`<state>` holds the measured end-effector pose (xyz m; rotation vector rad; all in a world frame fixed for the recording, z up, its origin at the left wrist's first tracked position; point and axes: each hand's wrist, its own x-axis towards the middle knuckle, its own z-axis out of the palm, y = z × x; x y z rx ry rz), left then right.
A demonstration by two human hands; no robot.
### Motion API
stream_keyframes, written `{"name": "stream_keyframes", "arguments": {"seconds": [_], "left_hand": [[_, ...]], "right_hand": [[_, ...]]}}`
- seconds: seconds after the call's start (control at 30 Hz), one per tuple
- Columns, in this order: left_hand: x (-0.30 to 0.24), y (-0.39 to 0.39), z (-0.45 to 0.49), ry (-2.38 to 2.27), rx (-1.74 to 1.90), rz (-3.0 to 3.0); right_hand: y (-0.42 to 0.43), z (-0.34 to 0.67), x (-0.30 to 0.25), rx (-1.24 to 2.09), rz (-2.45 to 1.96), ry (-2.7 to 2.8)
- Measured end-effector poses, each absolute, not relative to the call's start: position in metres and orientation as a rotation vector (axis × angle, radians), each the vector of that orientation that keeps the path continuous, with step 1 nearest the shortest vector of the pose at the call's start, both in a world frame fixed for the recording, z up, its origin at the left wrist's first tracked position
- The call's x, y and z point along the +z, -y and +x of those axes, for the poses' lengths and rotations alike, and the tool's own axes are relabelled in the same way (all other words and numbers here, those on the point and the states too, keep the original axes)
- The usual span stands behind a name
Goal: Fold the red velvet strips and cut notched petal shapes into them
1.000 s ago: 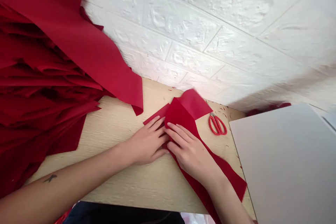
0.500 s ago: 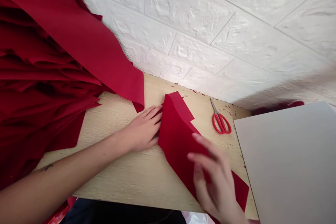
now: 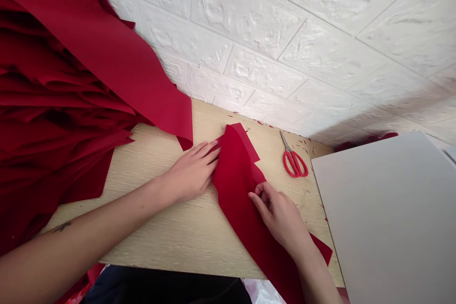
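Observation:
A cut piece of red fabric (image 3: 233, 175), in folded layers, lies aslant on the wooden table with its lower end hanging past the front edge. My left hand (image 3: 194, 168) rests flat with fingers stretched out, its fingertips at the piece's upper left edge and partly over a red layer there. My right hand (image 3: 276, 209) is on the fabric's right side, fingers curled and pinching its upper layer near the edge. Some of the right fingertips are hidden. To the right, the red-handled scissors (image 3: 295, 161) lie on the table, apart from both hands.
A large heap of red fabric pieces (image 3: 71, 90) covers the left side. At the right stands a grey-white board or box (image 3: 384, 213). Behind the wooden table (image 3: 167, 232) rises a white brick-patterned wall (image 3: 249, 23). Small red scraps (image 3: 302, 141) lie along the wall.
My right hand has come down from above the fabric and pinched its upper layer near the right edge. My left hand stays at the left edge. The view has shifted slightly.

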<state>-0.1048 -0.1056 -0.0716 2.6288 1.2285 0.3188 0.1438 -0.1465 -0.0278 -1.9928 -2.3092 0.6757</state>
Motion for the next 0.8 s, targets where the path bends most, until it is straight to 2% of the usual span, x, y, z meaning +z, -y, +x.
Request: {"name": "stream_keyframes", "arguments": {"seconds": [0.07, 0.2, 0.33, 0.57, 0.8], "left_hand": [[-0.070, 0.104, -0.106, -1.262, 0.266, 2.624], [-0.068, 0.098, -0.113, -1.474, 0.190, 2.538], [-0.066, 0.093, -0.119, -1.665, 0.137, 2.439], [-0.048, 0.096, -0.139, -1.386, 0.056, 2.261], [-0.033, 0.079, -0.126, -1.366, 0.587, 2.049]], "right_hand": [[0.149, 0.149, -0.019, 0.742, -1.919, 2.357], [0.158, 0.176, 0.009, 1.085, -1.859, 2.307], [0.166, 0.207, 0.022, 1.173, -1.717, 2.036], [0.172, 0.215, -0.008, 1.707, -1.309, 1.430], [0.165, 0.226, -0.029, 1.794, -1.398, 1.457]]}}
